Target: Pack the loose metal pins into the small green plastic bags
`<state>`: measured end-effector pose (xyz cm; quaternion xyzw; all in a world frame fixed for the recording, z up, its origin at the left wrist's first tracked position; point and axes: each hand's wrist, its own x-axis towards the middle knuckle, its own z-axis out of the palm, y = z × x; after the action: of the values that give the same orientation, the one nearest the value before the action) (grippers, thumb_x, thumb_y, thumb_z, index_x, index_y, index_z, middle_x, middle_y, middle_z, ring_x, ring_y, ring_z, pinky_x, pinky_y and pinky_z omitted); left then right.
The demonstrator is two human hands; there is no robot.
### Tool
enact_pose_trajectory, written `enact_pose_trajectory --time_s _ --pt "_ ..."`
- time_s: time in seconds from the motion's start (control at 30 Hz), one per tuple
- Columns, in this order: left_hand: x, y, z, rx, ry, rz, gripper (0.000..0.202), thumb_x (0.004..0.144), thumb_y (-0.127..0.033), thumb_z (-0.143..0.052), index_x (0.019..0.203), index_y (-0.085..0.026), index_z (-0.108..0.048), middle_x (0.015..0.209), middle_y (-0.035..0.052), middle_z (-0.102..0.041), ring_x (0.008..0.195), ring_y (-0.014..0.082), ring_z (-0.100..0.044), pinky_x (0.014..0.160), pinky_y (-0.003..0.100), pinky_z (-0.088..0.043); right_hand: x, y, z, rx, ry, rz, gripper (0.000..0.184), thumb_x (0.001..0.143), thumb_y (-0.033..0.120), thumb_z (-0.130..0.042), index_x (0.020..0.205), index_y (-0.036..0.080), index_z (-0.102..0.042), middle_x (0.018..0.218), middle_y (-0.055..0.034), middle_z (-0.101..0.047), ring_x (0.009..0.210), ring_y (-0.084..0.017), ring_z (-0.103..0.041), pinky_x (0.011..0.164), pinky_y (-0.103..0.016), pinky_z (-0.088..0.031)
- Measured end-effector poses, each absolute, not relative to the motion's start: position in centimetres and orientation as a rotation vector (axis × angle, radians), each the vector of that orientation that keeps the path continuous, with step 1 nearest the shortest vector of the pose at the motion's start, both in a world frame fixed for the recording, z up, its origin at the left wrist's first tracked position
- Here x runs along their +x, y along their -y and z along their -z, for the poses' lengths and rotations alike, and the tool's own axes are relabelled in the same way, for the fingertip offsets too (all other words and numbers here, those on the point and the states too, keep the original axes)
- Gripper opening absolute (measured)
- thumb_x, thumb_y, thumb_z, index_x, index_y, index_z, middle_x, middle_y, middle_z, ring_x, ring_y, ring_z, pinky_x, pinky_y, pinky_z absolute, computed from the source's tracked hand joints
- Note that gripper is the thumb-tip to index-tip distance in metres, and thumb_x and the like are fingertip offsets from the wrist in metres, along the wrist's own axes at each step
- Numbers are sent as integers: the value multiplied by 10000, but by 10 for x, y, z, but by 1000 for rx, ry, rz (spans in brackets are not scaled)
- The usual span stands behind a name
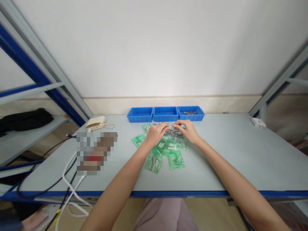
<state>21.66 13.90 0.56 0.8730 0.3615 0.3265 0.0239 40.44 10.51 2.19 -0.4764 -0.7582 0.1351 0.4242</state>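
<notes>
My left hand (156, 134) and my right hand (187, 131) meet above a loose heap of small metal pins (177, 137), fingertips almost touching. Whether either hand pinches a pin is hidden by the fingers. Around and under the hands lie several clear green plastic bags, among them one (153, 161) and another (176, 159), each with small metal parts inside. Just beyond the hands stand three blue plastic bins in a row: the left bin (140, 115), the middle bin (165, 114) and the right bin (191, 113). Metal pins (189, 113) lie in the right bin.
The grey bench top (231, 157) has a blue front edge and meets a white wall behind. A beige device (95, 122) and white and black cables (69, 179) lie at left beside a pixelated patch. A white socket (258, 122) sits at far right.
</notes>
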Motion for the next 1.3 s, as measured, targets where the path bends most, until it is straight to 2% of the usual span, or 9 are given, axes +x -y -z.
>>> enact_pose_trajectory --time_s 0.2,0.3,0.47,0.6,0.73,0.83,0.97,1.1,1.3 --pt "216 -138 -6 2747 -1121 -973 346 963 -341 -346 825 -178 -619 692 17 -638 639 123 -586 629 218 -382 405 -106 -19 -1207 1889 -341 228 833 406 -548 838 207 -661 799 -20 -692 712 -160 -602 716 -266 -421" --pt "216 -138 -6 2753 -1125 -978 362 965 -350 -337 811 -178 -617 682 18 -633 637 126 -585 622 218 -378 405 -106 -19 -1198 1907 -278 230 838 399 -544 789 208 -662 807 -26 -692 742 -169 -604 752 -276 -415" --pt "216 -139 -6 2727 -1100 -1012 293 955 -351 -375 906 -186 -612 699 3 -642 624 118 -588 614 208 -375 405 -104 -21 -1182 1940 -362 340 890 405 -454 703 203 -654 774 -25 -696 753 -172 -614 751 -271 -410" --pt "216 -140 -5 2784 -1091 -1002 335 962 -349 -351 857 -172 -616 724 22 -650 657 127 -593 630 215 -378 404 -103 -22 -1198 1942 -398 393 897 434 -422 680 195 -646 744 -28 -689 733 -176 -608 739 -276 -409" --pt "216 -138 -7 2824 -1089 -955 393 969 -362 -313 797 -173 -612 712 25 -643 673 132 -589 639 220 -379 403 -101 -25 -1166 1905 -411 320 870 442 -472 755 198 -644 757 -20 -678 716 -167 -595 705 -264 -404" --pt "216 -137 -9 2823 -1074 -917 410 972 -359 -298 778 -176 -608 701 23 -637 669 131 -584 638 220 -378 404 -100 -26 -1139 1904 -397 296 866 424 -488 740 193 -623 728 -9 -657 694 -151 -578 690 -251 -392" --pt "216 -135 -12 2805 -1047 -906 376 968 -344 -320 788 -175 -603 684 15 -631 648 131 -581 623 221 -376 405 -100 -26 -1131 1983 -461 372 890 425 -434 641 177 -558 659 -2 -603 650 -132 -534 653 -240 -371" --pt "216 -136 -11 2755 -1027 -958 294 963 -311 -351 885 -180 -602 681 -2 -636 617 122 -586 619 213 -388 405 -100 -25 -1123 2036 -542 437 910 436 -383 586 168 -504 579 15 -521 582 -111 -478 614 -234 -346" --pt "217 -136 -8 2730 -1036 -1005 235 948 -310 -400 907 -188 -596 681 -10 -645 590 117 -590 596 205 -386 405 -98 -25 -1122 2003 -639 498 924 462 -326 562 164 -494 547 15 -508 544 -105 -452 591 -236 -330"
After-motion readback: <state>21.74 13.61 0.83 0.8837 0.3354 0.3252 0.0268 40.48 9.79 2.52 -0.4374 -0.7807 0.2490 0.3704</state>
